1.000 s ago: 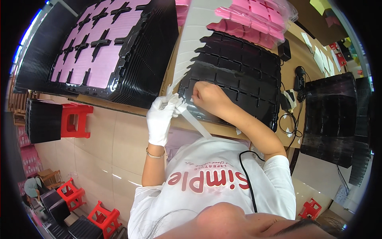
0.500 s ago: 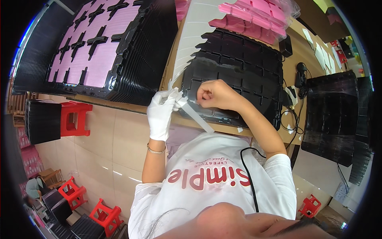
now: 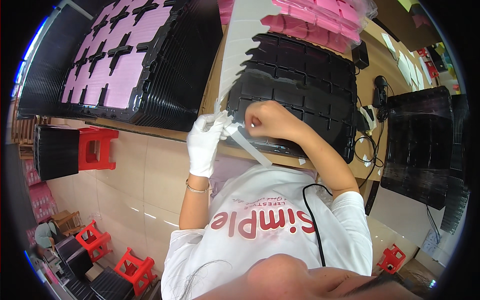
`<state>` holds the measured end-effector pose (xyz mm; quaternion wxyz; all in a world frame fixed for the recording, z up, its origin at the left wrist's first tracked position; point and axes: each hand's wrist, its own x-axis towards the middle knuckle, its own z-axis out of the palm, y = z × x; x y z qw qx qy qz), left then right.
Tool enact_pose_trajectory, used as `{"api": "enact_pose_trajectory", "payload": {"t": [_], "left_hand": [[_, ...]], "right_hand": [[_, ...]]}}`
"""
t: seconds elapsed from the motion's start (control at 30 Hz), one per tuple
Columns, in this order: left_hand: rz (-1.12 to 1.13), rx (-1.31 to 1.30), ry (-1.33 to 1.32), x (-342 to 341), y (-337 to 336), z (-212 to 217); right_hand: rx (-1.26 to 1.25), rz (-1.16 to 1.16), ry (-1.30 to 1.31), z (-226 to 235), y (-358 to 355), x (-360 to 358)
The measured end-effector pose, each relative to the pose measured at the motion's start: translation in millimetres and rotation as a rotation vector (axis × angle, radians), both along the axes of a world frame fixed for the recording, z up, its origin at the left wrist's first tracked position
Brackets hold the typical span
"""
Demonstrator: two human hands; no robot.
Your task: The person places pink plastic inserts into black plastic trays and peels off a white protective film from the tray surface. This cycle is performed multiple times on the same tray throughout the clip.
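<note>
My left hand (image 3: 202, 142), in a white glove, pinches the near end of a long pale sheet of strips (image 3: 242, 42) with a jagged edge. The sheet runs away from me along the left of a black compartment tray (image 3: 315, 82). From beside the gloved fingers a loose grey-white strip (image 3: 254, 150) slants down to my shirt. My right hand (image 3: 270, 119), bare, is curled closed over the tray's near part, just right of the glove. A tiny white bit shows at its fingers; what it is, I cannot make out.
At the left rises a tall stack of black trays (image 3: 175, 75) topped by pink foam (image 3: 117, 70). Pink wrapped packs (image 3: 312, 30) lie behind the tray. Cables (image 3: 372, 150) and a black box (image 3: 360, 56) are at the right. Red stools (image 3: 97, 147) stand on the floor.
The jagged sheet's far part has shifted slightly left. My right hand has turned a little, its fingers still curled. My left hand keeps its pinch, almost unmoved.
</note>
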<state>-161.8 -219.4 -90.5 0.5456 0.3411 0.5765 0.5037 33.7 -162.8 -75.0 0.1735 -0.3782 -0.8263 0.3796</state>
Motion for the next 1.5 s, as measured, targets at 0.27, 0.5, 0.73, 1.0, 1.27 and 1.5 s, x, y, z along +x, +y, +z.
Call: {"api": "enact_pose_trajectory", "payload": {"t": [0.27,0.5,0.73,1.0,1.27,1.5], "left_hand": [[0.031,0.029,-0.024,3,-5,12],[-0.010,0.100,-0.054,13,-9,20],[-0.060,0.067,0.006,29,-2,18],[-0.121,0.015,0.039,38,1,28],[-0.125,0.003,0.105,42,4,22],[-0.119,0.027,0.097,43,4,20]], "right_hand": [[-0.804,-0.161,0.653,5,9,15],[-0.296,-0.362,0.484,3,-37,-8],[0.226,-0.152,0.419,21,-57,22],[0.031,-0.806,0.011,3,83,254],[0.194,-0.858,-0.399,-24,114,271],[0.251,-0.895,-0.325,-25,106,267]]}}
